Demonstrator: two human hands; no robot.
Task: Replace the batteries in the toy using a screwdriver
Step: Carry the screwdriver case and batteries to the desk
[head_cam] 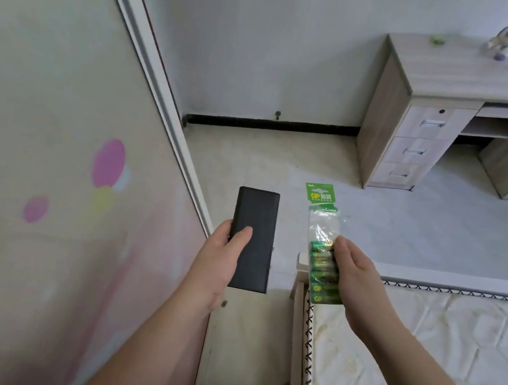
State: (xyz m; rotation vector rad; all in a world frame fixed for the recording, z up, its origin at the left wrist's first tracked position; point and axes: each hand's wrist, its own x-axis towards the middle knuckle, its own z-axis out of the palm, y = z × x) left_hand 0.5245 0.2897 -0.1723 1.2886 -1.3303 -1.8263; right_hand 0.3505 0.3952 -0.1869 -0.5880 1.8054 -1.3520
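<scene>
Left hand (217, 263) grips the black case (252, 239), right hand (354, 276) pinches the battery pack (323, 254). Carry both to the desk (460, 79) at 1 o'clock, toy (506, 41) there; keep pack level.

"gp" on the battery pack (322, 237) header (green card).

Head-worn camera looks forward and down, near both forearms
</scene>
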